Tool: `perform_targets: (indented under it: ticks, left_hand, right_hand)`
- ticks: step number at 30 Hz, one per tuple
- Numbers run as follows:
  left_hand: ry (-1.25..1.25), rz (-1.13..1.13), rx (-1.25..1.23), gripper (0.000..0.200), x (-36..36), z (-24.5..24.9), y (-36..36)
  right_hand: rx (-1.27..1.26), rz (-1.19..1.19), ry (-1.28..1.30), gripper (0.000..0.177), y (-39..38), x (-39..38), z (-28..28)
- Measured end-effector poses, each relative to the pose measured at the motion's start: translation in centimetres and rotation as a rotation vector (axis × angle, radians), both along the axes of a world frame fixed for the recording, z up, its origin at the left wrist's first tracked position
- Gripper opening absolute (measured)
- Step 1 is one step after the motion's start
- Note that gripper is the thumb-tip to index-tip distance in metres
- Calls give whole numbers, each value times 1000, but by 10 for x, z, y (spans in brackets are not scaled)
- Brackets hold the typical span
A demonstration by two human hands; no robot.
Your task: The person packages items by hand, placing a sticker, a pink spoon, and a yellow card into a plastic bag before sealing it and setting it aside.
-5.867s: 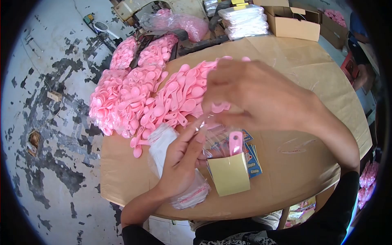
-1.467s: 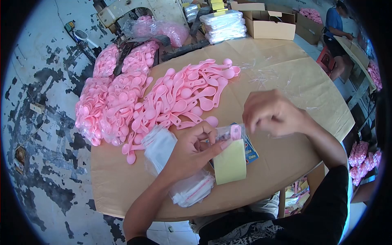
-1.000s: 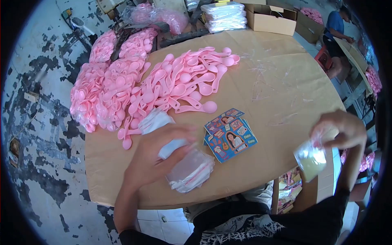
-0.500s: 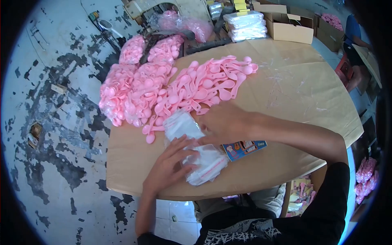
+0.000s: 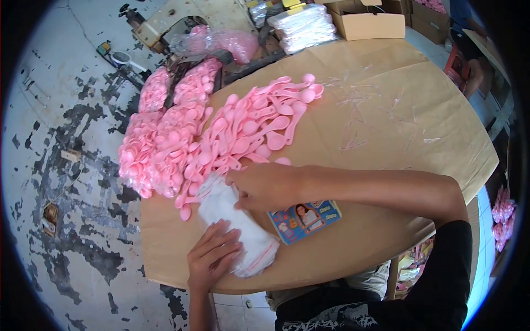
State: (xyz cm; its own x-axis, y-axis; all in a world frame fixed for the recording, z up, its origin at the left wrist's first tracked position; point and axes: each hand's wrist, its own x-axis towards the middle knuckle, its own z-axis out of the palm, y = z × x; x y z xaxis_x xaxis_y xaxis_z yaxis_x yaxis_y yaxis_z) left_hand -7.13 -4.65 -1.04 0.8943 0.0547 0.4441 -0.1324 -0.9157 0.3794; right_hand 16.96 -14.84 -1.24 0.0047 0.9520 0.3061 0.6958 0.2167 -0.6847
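Bags: stack of thin plastic bags, lying on the brown-covered table, under both hands.
Left hand: laid over the bags' near left edge, fingers extended and slightly spread.
Right hand: fingers bent down at the bags' far right edge; tips partly hidden, can't tell if they pinch one.
Hands: apart from each other, both at the bags.
Cards: blue printed cards, just right of the bags, partly hidden by the right forearm.
Spoons: loose pink spoons, heaped beyond the bags, nearest ones just beside them.
Sacks: clear sacks of pink spoons, beyond the bags and left, against the heap.
Back: wrapped stack and open carton, well beyond the bags.
Side: another person's leg, far right of the bags.
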Motion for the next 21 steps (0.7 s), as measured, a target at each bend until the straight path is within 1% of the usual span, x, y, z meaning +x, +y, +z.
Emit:
perform_targets:
  ticks: [2,5,6,9,12,15,18,21]
  left_hand:
    - [4,17,-3,18,-1,-1,-2]
    - [-27,37,4,15,0,-5,-2]
    - [-45,49,20,15,-3,-8,0]
    - [-110,98,54,15,-3,-12,-2]
    - [-127,126,39,16,-4,-16,-3]
    - [-124,116,31,16,-4,-16,-2]
    - [-140,134,23,16,-4,-18,-3]
    - [-140,153,-2,15,-4,-17,-4]
  right_hand:
    - [-177,-53,-32,49,-15,-7,22]
    - [-228,-53,-3,45,-17,-6,14]
    - [-142,-43,33,41,-15,-7,10]
    - [-104,-49,42,41,-10,-11,2]
    - [54,-85,-10,40,-15,-17,-6]
    - [5,-35,3,36,-15,-14,-1]
    - [40,-46,49,30,-21,-12,9]
    - [-70,-5,42,25,-16,-12,9]
